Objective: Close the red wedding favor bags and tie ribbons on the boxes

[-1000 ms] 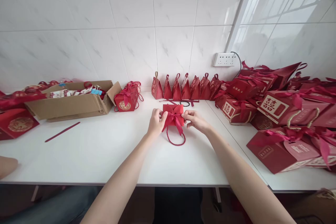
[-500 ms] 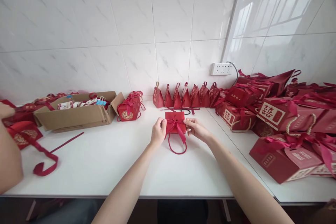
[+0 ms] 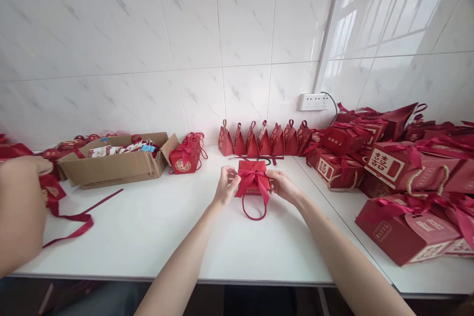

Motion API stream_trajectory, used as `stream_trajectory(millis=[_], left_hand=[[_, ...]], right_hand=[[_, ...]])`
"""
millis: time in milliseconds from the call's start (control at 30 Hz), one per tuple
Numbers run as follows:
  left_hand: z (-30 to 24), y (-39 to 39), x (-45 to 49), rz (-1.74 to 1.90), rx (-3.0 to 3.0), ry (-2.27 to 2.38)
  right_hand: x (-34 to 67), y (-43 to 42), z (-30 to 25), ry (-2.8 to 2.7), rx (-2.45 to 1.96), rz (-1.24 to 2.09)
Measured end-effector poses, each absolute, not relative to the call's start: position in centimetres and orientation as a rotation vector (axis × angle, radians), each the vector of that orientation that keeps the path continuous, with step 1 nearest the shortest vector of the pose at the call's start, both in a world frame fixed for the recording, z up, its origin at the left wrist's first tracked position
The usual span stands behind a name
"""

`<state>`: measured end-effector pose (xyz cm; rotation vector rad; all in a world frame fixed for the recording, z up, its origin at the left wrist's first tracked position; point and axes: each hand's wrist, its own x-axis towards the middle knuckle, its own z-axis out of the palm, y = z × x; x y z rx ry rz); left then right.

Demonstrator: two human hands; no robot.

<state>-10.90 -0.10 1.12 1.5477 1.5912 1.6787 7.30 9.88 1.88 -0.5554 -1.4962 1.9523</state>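
A small red gift box (image 3: 253,165) lies on the white table in front of me, with a crimson ribbon bow (image 3: 255,176) tied across its top. A twisted red cord handle (image 3: 255,218) loops from its near side onto the table. At the box's left edge, my left hand (image 3: 225,186) has thumb and curled fingers at the bow's left loop. My right hand (image 3: 282,185) pinches the bow's right loop between thumb and forefinger, its other fingers curled beside the box. Two ribbon tails spread over the front of the box.
Several triangular red boxes (image 3: 263,143) stand along the wall. Ribboned gift boxes (image 3: 403,224) are piled at right. At left are a cardboard carton (image 3: 111,170), another red box (image 3: 185,160), loose ribbon (image 3: 79,229) and another person's arm (image 3: 20,212). A power strip (image 3: 313,102) hangs behind.
The bow looks wider, with its left tail now spread outward. My left fingers have loosened and shifted slightly away from the box's side. The other person's hand has moved further into view, shifting the loose ribbon.
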Motion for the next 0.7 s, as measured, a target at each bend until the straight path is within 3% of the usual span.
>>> stream_trajectory(millis=[333, 500, 700], left_hand=[[1.0, -1.2, -10.5, 1.332, 1.774, 1.441], [1.1, -0.6, -10.6, 1.628, 1.63, 1.69], [2.7, -0.6, -14.3, 2.262, 1.023, 2.112]], right_hand=[[7.3, 10.1, 1.3, -1.415, -0.646, 1.898], [7.4, 10.7, 1.6, -1.3, -0.709, 1.858], [7.5, 10.3, 1.7, -1.299, -0.821, 1.914]])
